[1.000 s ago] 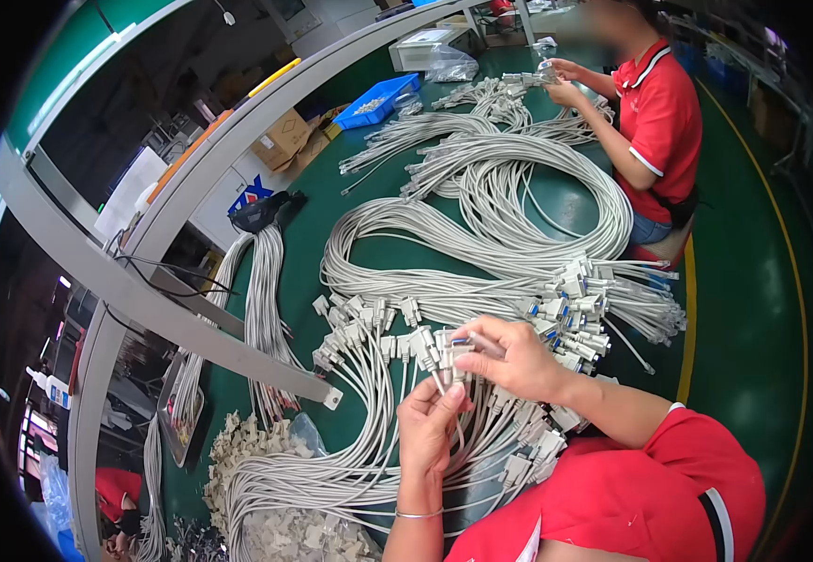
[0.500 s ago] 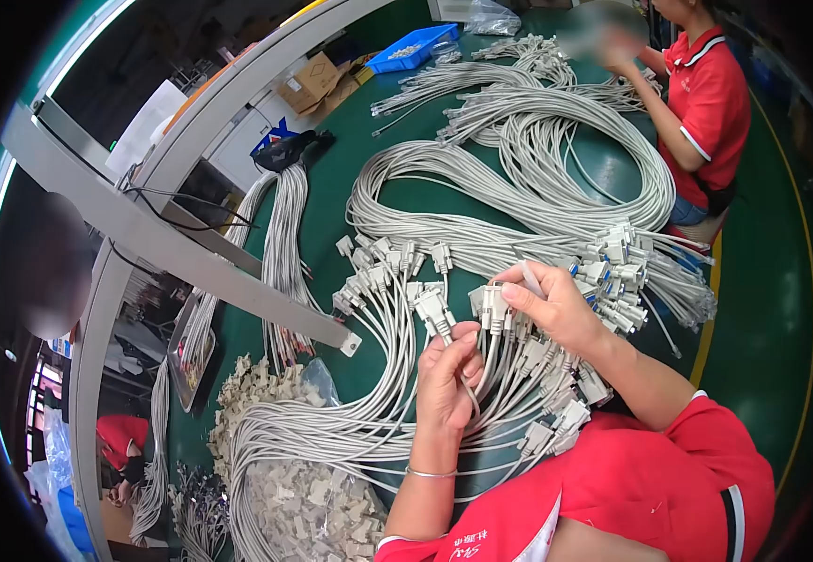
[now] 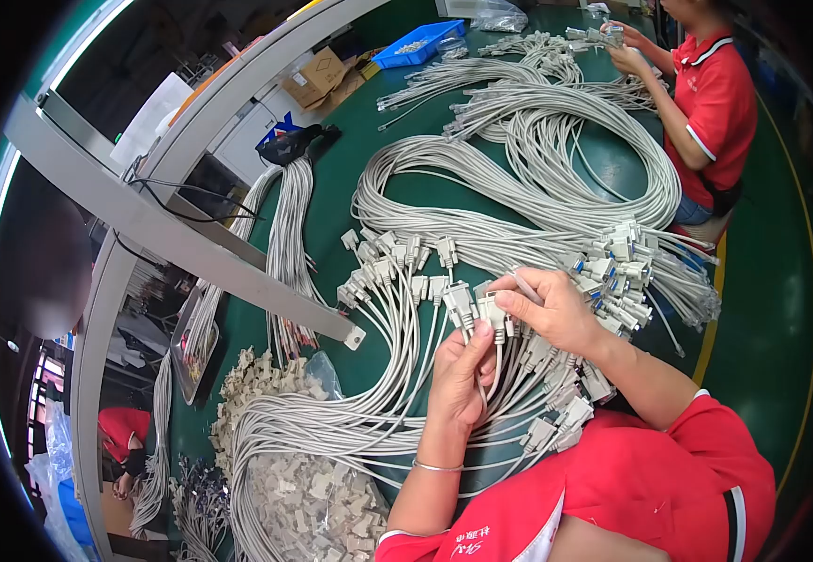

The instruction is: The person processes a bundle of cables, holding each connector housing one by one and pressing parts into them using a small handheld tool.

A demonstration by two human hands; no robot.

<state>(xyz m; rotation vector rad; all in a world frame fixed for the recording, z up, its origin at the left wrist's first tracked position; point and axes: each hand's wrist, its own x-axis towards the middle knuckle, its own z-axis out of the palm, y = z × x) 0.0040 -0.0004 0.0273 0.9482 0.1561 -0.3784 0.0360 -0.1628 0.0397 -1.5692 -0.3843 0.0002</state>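
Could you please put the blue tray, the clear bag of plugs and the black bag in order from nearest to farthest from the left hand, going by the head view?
From the left hand:
1. Clear bag of plugs: lower left in the picture.
2. Black bag: upper left, around the cable ends.
3. Blue tray: top, far end of the table.

X (image 3: 282, 125) on white panel (image 3: 236, 142), illegible shirt lettering (image 3: 471, 542)
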